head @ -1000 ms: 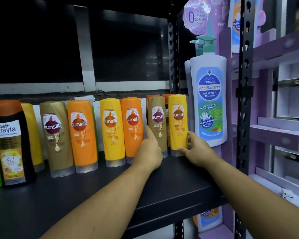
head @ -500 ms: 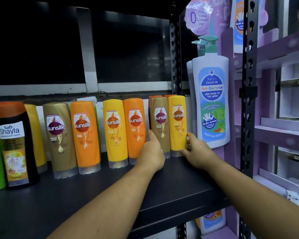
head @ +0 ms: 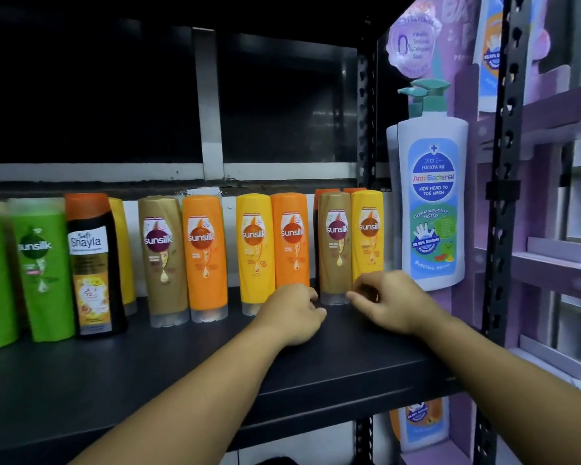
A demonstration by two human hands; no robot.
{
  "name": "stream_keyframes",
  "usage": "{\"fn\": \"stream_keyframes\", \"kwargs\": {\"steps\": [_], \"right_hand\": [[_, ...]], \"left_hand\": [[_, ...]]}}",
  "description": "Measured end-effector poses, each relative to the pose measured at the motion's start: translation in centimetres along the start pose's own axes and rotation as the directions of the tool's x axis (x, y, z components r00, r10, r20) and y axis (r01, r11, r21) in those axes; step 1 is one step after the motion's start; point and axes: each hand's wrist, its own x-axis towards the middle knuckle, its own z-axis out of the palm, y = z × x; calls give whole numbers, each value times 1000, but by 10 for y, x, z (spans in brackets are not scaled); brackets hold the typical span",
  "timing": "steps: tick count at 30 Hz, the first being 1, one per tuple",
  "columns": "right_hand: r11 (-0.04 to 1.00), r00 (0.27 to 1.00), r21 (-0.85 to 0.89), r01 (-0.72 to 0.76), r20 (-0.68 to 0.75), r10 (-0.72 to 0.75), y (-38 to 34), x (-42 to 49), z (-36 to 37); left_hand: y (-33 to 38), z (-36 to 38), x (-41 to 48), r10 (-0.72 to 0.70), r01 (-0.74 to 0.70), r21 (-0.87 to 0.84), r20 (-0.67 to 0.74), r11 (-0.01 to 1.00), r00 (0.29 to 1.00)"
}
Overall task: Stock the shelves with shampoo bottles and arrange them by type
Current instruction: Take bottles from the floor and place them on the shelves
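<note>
So, the yellow plastic Sunsilk bottle (head: 368, 236) is stood at the row's right end on the black metal shelf (head: 182, 370). The left hand (head: 292, 312) is curled, nothing held; the right hand (head: 394, 302) is curled at that bottle's base, grip unclear.

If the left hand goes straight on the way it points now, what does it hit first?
Likely the base of the right brown bottle, just beyond the left hand; depth is unclear, so it might pass beside it.
</note>
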Motion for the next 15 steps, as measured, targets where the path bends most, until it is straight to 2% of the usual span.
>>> {"fn": "stream_keyframes", "kwargs": {"steps": [2,5,7,11,15], "right_hand": [[998,991,-27,52,129,-48,-13,-4,-4],[996,950,33,85,298,-90,-38,-12,-6],[993,918,70,91,381,-111,-59,-19,-6],[984,861,128,128,478,-174,-110,-34,1],[988,831,78,132,535,-154,-160,-40,16]], "left_hand": [[-11,-13,-23,19,-19,1,67,1000,998],[-32,-32,-57,52,-64,63,186,996,981],[-47,-46,-78,38,-58,88,216,994,976],[-79,-75,-113,-32,4,123,229,992,973],[-113,-100,-140,-104,68,166,223,984,969]]}}
